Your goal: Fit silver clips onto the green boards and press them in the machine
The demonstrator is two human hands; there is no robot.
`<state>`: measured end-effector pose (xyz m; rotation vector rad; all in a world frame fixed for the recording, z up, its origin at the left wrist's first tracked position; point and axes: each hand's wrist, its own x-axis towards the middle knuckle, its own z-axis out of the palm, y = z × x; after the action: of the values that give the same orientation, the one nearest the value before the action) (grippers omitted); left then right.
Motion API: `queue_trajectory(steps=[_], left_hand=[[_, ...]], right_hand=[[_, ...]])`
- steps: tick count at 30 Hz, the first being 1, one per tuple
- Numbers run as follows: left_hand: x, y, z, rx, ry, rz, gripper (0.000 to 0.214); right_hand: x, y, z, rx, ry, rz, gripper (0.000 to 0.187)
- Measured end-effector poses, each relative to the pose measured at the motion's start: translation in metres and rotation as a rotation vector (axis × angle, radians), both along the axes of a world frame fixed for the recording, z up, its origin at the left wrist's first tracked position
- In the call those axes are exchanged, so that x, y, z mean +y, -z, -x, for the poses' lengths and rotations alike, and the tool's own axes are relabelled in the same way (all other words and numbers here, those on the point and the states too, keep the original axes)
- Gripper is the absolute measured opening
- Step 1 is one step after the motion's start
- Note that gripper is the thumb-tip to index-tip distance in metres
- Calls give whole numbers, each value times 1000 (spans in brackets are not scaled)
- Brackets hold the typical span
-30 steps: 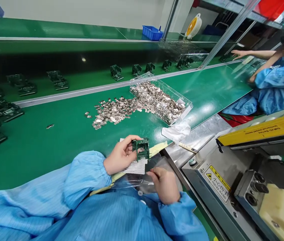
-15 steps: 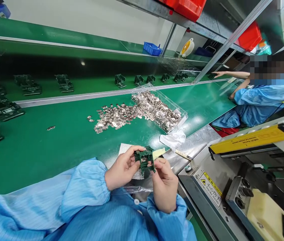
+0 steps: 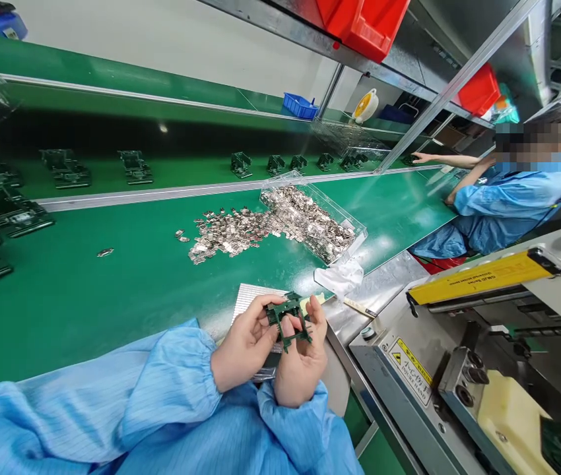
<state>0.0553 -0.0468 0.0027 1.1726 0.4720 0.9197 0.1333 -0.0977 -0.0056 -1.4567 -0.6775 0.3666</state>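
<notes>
A dark green plastic frame-like part [image 3: 288, 313] is held up in front of my chest, over the near edge of the bench. My left hand [image 3: 248, 340] grips its left side between thumb and fingers. From below and the right, my right hand [image 3: 303, 363] holds it too, the thumb pressed into its open middle. Beyond my hands, small silvery metal pieces [image 3: 231, 231] lie in a heap on the green bench. More of them fill a clear plastic tray [image 3: 354, 244] tipped toward the heap. A white ridged sheet [image 3: 248, 297] lies just behind my left hand.
Several similar green parts [image 3: 134, 166] stand along the strip behind the bench, with more stacked at far left [image 3: 8, 208]. A white cloth [image 3: 340, 277] lies by the tray. At right is a machine with a yellow sensor bar [image 3: 483, 276]. A co-worker [image 3: 518, 198] sits farther along.
My right hand has shifted left and under the green part, its thumb now inside the opening. The part has turned and tilted slightly. My left hand keeps its grip.
</notes>
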Motion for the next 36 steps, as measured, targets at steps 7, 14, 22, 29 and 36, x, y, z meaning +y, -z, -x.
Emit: queue_trajectory(steps=[7, 14, 22, 29, 36], left_hand=[[-7, 0, 4, 26, 19, -83, 27], [-4, -6, 7, 74, 82, -66, 28], [-6, -60, -19, 292, 674, -286, 41], [-45, -109, -177, 151, 822, -1025, 58], [-114, -108, -287, 219, 787, -895, 84]], right_hand=[[1, 5, 11, 142, 1, -220, 30], [-20, -9, -19, 179, -328, -179, 50], [-110, -49, -91, -208, -452, -30, 69], [-265, -68, -144, -338, 633, -151, 66], [-305, -72, -214, -267, 799, 7, 71]])
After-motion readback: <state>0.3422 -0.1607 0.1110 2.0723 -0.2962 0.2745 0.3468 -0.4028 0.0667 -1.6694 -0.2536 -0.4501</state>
